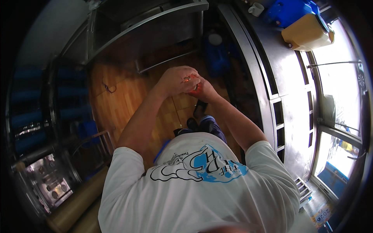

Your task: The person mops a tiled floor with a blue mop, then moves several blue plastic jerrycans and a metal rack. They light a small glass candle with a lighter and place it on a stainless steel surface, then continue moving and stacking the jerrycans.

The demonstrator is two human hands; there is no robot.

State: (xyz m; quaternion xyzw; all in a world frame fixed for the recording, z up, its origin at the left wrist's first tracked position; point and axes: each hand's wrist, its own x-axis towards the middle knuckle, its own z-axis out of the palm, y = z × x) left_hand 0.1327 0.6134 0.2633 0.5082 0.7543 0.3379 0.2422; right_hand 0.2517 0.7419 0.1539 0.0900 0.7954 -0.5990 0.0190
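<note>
In front of my belly, above the wood-look floor (pixel 116 105), my two hands meet around a small shiny red-orange thing (pixel 194 91). My left hand (pixel 175 81) is closed over it from the left and above, with the fingers bent. From the right, my right hand (pixel 206 90) wraps the same thing and touches the left fingers. Most of it is covered by the fingers, so its kind cannot be made out. Both forearms reach forward, bare below the white T-shirt sleeves.
A steel counter (pixel 289 116) runs along my right, bearing a tan jug (pixel 305 33), a blue container (pixel 285 11) and a white cup (pixel 255 9). Ahead stands a metal table (pixel 155 21). A blue drum (pixel 216 58) sits on the floor, and a thin cable (pixel 109 88) lies at left.
</note>
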